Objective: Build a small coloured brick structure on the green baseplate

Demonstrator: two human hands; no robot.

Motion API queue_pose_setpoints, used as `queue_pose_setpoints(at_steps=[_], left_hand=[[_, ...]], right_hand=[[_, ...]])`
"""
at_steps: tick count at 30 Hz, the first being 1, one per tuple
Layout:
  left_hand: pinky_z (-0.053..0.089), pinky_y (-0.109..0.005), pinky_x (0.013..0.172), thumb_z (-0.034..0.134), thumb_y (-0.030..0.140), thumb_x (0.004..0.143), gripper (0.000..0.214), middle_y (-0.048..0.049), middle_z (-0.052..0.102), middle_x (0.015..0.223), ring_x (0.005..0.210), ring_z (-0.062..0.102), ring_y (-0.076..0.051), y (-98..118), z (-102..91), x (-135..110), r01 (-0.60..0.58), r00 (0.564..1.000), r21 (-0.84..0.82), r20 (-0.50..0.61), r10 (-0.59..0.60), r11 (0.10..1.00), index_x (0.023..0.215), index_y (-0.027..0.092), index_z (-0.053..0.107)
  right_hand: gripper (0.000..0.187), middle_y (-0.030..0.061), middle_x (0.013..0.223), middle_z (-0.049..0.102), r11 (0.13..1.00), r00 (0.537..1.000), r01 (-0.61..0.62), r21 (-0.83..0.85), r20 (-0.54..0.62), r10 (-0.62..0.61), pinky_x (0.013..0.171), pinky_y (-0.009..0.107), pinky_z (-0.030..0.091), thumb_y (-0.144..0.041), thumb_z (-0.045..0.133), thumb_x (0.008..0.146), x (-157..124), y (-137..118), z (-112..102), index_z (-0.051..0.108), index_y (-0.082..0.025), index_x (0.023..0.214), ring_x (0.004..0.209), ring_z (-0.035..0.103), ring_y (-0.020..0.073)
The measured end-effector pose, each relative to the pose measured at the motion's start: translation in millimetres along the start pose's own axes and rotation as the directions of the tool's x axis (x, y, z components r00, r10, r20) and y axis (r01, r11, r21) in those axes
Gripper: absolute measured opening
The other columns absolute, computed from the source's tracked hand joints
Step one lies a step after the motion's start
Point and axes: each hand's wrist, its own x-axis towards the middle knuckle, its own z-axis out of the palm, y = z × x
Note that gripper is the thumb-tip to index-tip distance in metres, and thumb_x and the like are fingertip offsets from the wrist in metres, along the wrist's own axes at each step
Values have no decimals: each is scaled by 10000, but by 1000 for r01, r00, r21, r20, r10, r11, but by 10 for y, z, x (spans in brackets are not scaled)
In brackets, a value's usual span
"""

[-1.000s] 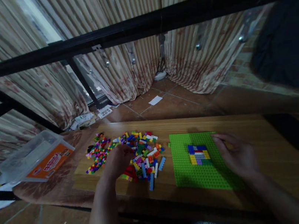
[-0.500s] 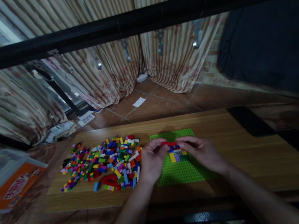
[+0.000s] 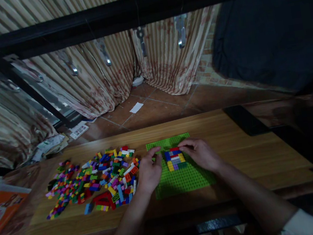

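A green studded baseplate (image 3: 184, 183) lies on the wooden board, with a small patch of toy bricks (image 3: 176, 161) in yellow, purple, blue, white and dark green near its middle. Along the patch's far edge is a red brick (image 3: 174, 149). My right hand (image 3: 202, 154) has its thumb and fingertips closed at the right end of this red brick. Left of the patch, my left hand (image 3: 150, 170) hovers above the baseplate's edge, thumb and forefinger apart with nothing between them.
A spread of loose coloured bricks (image 3: 95, 181) covers the board's left part. A clear box with an orange label (image 3: 3, 207) stands further left. One dark flat object (image 3: 246, 120) lies at the right. A black bar (image 3: 111, 14) crosses beyond the board.
My left hand has let go of the red brick and drawn off to the left. My right hand stays at the brick, now lying along the patch. The view has shifted right.
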Motion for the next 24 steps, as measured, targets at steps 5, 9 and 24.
queue_pose_setpoints(at_steps=[5, 9, 24], left_hand=[[470, -373, 982, 458, 168, 890, 343, -76, 665, 1178, 1106, 602, -203, 7, 19, -33, -134, 989, 167, 92, 119, 977, 1191, 181, 623], [450, -374, 1021, 443, 106, 881, 382, -58, 644, 1204, 1138, 570, -195, 31, 49, -78, -236, 970, 278, 130, 207, 931, 1218, 194, 600], [432, -368, 1013, 415, 29, 839, 531, -110, 560, 1296, 1143, 526, -219, 12, 103, -159, -474, 880, 577, 300, 368, 665, 1352, 153, 476]], right_hand=[[162, 35, 868, 686, 1000, 999, 1, -21, 44, 0, 773, 308, 472, -257, 556, 856, 16, 14, 52, 712, -212, 853, 817, 635, 172], [164, 34, 872, 688, 999, 999, 6, -32, 44, -5, 781, 305, 471, -242, 551, 860, 11, -2, 58, 713, -214, 854, 824, 636, 172], [174, 46, 895, 677, 989, 995, 71, -129, 77, -61, 814, 324, 468, -205, 526, 896, 19, 33, 75, 700, -204, 881, 848, 617, 176]])
